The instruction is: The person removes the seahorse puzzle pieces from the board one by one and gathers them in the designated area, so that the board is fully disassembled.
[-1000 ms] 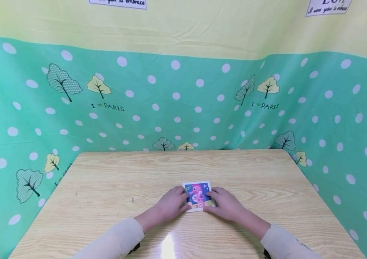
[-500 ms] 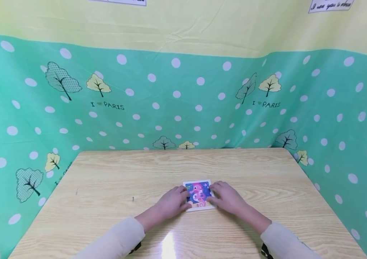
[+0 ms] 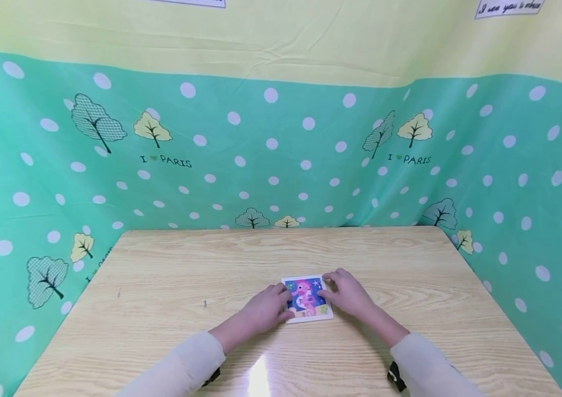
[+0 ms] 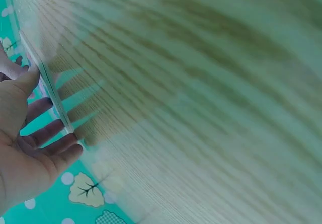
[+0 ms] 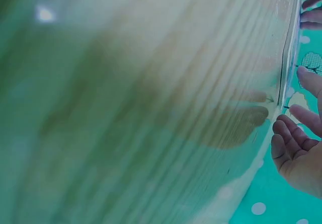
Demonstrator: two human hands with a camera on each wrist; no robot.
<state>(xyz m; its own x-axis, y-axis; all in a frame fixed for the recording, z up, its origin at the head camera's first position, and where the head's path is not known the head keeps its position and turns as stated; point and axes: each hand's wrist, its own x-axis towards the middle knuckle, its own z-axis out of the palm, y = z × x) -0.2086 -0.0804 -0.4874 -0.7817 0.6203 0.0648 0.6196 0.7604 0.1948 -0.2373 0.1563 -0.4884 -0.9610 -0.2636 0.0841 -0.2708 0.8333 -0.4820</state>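
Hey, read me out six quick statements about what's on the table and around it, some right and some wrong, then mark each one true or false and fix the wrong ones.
1. The seahorse picture has a white border. True.
2. The left hand is at the right edge of the seahorse picture. False: it is at the left edge.
3. The table has a light wood look. True.
4. Both sleeves are black. False: they are pale.
5. The cloth behind the table has white spots. True.
6. The right hand is far from the seahorse picture. False: its fingers are at the right edge.
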